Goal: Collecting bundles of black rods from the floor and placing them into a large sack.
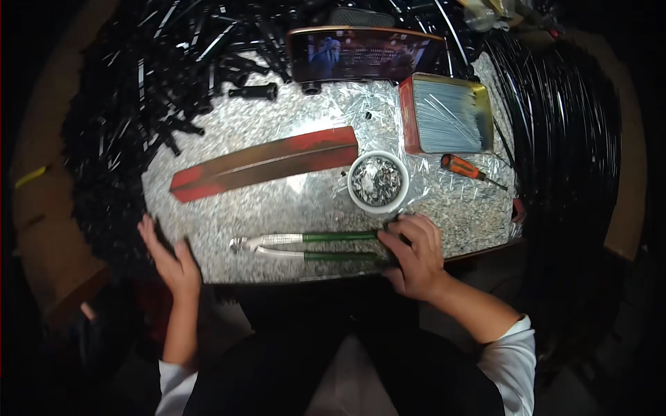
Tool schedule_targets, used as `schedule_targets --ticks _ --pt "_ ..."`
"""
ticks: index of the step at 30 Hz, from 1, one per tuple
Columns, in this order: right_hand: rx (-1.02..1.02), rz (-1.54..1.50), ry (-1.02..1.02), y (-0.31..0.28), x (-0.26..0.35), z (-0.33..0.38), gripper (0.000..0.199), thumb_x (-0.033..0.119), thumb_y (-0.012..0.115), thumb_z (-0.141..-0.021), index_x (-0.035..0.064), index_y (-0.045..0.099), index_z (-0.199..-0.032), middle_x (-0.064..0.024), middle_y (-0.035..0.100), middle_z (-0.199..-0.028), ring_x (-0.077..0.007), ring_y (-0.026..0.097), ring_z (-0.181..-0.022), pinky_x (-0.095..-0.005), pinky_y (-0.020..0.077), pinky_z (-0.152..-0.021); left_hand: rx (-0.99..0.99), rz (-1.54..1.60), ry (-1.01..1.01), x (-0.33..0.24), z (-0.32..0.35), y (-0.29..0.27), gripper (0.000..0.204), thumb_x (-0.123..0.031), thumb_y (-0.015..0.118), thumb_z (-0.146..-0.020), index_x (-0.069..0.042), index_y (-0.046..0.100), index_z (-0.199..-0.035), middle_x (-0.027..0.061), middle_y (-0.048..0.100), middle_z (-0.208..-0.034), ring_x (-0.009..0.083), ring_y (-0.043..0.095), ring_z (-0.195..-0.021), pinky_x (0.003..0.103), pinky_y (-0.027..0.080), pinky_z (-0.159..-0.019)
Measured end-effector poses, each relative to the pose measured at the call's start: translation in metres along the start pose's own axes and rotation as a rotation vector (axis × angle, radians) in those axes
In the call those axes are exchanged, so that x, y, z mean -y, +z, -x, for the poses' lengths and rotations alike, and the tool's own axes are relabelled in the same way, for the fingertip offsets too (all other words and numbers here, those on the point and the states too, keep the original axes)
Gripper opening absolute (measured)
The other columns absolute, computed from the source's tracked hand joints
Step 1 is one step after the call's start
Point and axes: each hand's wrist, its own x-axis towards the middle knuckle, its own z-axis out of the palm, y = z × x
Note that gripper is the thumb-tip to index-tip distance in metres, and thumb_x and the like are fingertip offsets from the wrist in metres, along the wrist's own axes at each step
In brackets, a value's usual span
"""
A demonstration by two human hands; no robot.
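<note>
A pair of pliers (pixel 277 254) with pale metal arms and green grips lies across the near side of a speckled stone slab (pixel 215 249), its handles spread slightly apart. At the handle ends is my right hand (pixel 420 256), palm down, fingers bent and apart, fingertips touching the upper grip. My left hand (pixel 170 260) is open at the slab's left edge, thumb and fingers spread, holding nothing. Just beyond the pliers stand a white cup (pixel 353 198) of small dark and silvery bits and a long worn red bar (pixel 267 163).
A tin (pixel 411 132) of thin pale rods stands behind an orange-handled screwdriver (pixel 461 166). A phone (pixel 368 55) showing a video leans at the back. Black tubular parts (pixel 253 91) pile up at the left and back; long black strands (pixel 565 132) heap on the right.
</note>
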Motion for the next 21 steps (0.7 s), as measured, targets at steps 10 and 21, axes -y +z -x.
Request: schedule_targets --ticks 10,21 --pt "-0.087 -0.043 0.002 -0.001 0.005 -0.006 0.05 0.015 0.068 -0.073 0.0032 0.056 -0.119 -0.015 0.049 -0.119 -0.036 0.045 -0.117 -0.049 0.0333 -0.1 -0.086 -0.094 0.032 0.0 -0.012 -0.001 0.055 -0.017 0.052 -0.091 0.003 0.035 -0.139 0.0223 0.034 -0.147 0.0387 0.025 -0.14 0.041 0.022 -0.114" --pt "-0.212 -0.008 -0.061 0.007 0.006 -0.001 0.038 0.022 0.045 -0.095 -0.0052 0.052 -0.121 -0.0222 0.052 -0.118 -0.0383 0.047 -0.112 -0.0471 0.0326 -0.099 -0.122 -0.062 -0.012 0.003 -0.004 0.0 0.067 -0.039 0.055 -0.091 0.0 0.033 -0.14 0.0209 0.034 -0.147 0.0381 0.024 -0.14 0.044 0.021 -0.114"
